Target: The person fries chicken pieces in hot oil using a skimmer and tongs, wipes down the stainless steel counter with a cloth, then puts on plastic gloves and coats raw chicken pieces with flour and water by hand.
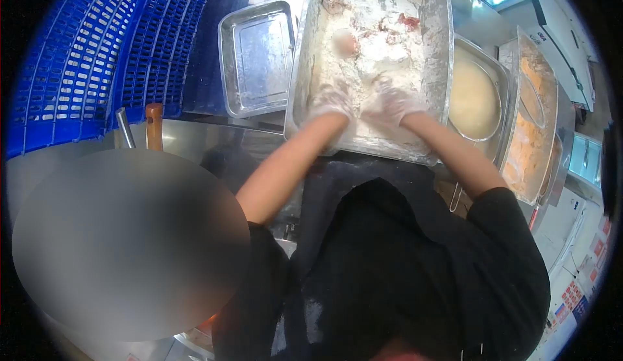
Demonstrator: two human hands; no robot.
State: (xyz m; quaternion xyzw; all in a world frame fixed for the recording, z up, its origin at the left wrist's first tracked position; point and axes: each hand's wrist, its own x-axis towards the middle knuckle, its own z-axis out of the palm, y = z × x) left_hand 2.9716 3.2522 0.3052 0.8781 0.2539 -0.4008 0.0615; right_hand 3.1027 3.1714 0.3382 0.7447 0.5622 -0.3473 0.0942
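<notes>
A deep metal tray holds white flour with reddish, flour-coated pieces, probably raw meat, half covered in it. Both of my hands wear clear, flour-dusted plastic gloves and reach into the tray's near end. My left hand is low in the flour near the left wall. To its right, my right hand is also down in the flour, angled inward. Motion blur and flour hide the fingers of both hands, so I cannot make out whether anything is in them.
Left of the flour tray sits a shallow metal tray, with blue plastic baskets beyond. On the right are a container of pale yellowish contents with a wire-rimmed strainer and a tray of orange crumbly coating. A wooden handle stands at left.
</notes>
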